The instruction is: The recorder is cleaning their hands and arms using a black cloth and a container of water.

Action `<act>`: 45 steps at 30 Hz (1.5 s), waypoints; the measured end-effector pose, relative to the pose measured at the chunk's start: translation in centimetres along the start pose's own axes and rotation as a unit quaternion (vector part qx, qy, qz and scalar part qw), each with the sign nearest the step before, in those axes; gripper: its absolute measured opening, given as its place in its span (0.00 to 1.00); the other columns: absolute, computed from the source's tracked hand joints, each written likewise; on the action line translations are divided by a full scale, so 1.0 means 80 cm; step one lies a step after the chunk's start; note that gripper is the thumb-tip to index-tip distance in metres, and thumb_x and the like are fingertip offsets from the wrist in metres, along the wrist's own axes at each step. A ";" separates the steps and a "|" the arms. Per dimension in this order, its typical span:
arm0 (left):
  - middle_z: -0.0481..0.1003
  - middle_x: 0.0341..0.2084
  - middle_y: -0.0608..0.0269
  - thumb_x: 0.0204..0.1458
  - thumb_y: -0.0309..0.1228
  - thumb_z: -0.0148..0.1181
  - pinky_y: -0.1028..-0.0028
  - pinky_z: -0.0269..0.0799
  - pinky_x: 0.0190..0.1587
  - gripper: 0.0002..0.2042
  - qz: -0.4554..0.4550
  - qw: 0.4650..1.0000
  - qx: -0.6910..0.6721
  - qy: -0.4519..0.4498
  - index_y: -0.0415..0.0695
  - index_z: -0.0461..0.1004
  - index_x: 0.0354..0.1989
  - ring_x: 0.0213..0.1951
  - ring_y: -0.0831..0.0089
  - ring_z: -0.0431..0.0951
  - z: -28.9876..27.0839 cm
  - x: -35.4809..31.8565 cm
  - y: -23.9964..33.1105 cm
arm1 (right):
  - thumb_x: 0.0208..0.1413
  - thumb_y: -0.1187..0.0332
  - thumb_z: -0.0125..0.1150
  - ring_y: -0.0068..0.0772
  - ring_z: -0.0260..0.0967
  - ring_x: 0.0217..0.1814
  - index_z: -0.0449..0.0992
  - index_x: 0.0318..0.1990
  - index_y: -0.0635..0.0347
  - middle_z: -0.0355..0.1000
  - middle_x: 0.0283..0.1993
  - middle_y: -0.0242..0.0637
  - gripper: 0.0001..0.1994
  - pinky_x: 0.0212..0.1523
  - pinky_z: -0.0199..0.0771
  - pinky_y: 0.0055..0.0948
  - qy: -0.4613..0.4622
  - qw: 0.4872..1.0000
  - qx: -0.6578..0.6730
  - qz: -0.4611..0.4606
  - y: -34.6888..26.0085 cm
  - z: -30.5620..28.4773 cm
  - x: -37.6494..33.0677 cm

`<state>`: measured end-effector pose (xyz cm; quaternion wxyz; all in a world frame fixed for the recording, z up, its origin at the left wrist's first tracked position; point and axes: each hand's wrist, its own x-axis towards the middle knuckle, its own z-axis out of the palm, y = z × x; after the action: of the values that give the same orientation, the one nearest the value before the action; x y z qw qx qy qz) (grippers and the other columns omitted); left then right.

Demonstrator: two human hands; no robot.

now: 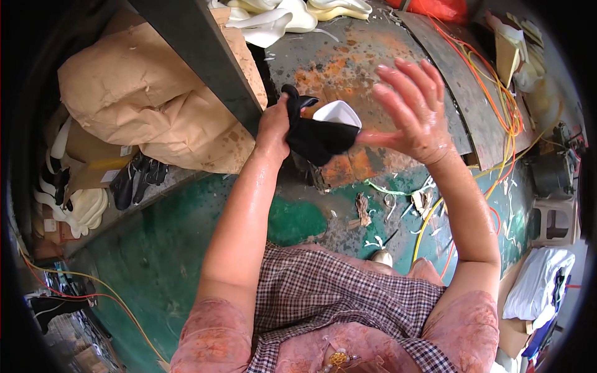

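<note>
My left hand [273, 127] is closed round one end of a soft black piece [320, 140], gripping it beside the dark metal post [233, 74]. A white, rounded, cup-like part [339, 113] shows at the upper edge of the black piece; I cannot tell what kind of thing the two make up. My right hand [413, 112] is open, its fingers spread and raised. Its thumb reaches to the right end of the black piece, and whether it touches is unclear. Both forearms look wet.
Crumpled brown paper [161, 99] bulges behind the post. White moulded pieces [273, 18] lie at the far edge of the rusty-stained metal surface [367, 50]. Orange and yellow hoses [510, 118] run down the right. Scraps [362, 208] litter the green floor [155, 248]; a stool [553, 217] stands right.
</note>
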<state>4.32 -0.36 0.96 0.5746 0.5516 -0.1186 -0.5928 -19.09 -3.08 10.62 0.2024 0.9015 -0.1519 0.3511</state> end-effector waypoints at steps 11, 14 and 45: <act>0.78 0.37 0.59 0.55 0.37 0.57 0.74 0.71 0.45 0.15 0.134 0.909 0.103 -0.381 0.40 0.73 0.46 0.39 0.72 0.77 0.047 -0.063 0.000 | 0.28 0.54 0.72 0.43 0.63 0.58 0.68 0.56 0.47 0.66 0.57 0.34 0.39 0.62 0.53 0.50 0.006 0.999 -0.016 0.030 0.016 0.002 -0.016; 0.78 0.30 0.55 0.50 0.28 0.60 0.71 0.71 0.39 0.10 0.366 0.821 0.302 -0.317 0.37 0.74 0.39 0.34 0.65 0.78 0.071 -0.087 -0.023 | 0.42 0.64 0.58 0.40 0.64 0.57 0.69 0.56 0.46 0.68 0.55 0.33 0.27 0.63 0.52 0.50 -0.040 0.998 -0.035 -0.019 0.006 0.009 -0.013; 0.75 0.37 0.56 0.53 0.31 0.55 0.67 0.69 0.44 0.10 0.376 0.865 0.219 -0.250 0.39 0.73 0.40 0.43 0.65 0.75 0.062 -0.062 -0.041 | 0.42 0.56 0.63 0.39 0.62 0.60 0.63 0.61 0.45 0.66 0.56 0.35 0.34 0.64 0.53 0.48 -0.044 0.996 -0.006 -0.080 -0.020 0.036 0.004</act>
<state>-2.75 2.25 2.78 0.5697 0.4099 -0.5837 -0.4083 -16.55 -3.14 8.48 0.2285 0.9240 -0.0904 0.2932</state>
